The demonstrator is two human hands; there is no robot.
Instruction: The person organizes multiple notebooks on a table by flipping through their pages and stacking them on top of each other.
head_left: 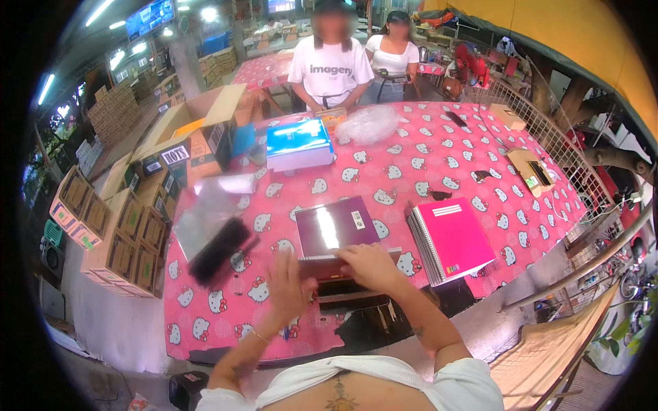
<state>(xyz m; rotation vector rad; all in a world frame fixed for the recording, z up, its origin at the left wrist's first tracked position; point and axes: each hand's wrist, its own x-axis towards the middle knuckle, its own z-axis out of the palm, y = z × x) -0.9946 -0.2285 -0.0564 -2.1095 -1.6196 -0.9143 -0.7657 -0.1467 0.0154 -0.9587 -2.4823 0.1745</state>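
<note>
Resting on the near edge of the purple notebook [334, 233], your right hand [370, 266] lies flat with its fingers laid over the cover and bent slightly at the edge; it presses rather than grips. Your left hand [288, 284] hovers just beside the notebook's near left corner, fingers spread wide and blurred, holding nothing.

The notebook sits on the pink table [425, 157] right in front of you, on top of what looks like a dark stack or box [346, 291] at the table's edge; exactly what lies under it is hard to tell. Its cover is glossy and throws back the light, so expect it to be slick under flat fingers. It looks stiff, flat and fairly light, not fragile. You would likely do best pinching it at the near edge or a near corner, thumb under and fingers on top, rather than sliding it by the cover.

Just to the right lies a pink spiral notebook [452, 236], close but apart. To the left are a black brush-like strip [218, 250] and a clear plastic sleeve [205, 205]. Farther back sit a blue-topped box [299, 144] and two people standing at the far side.
</note>
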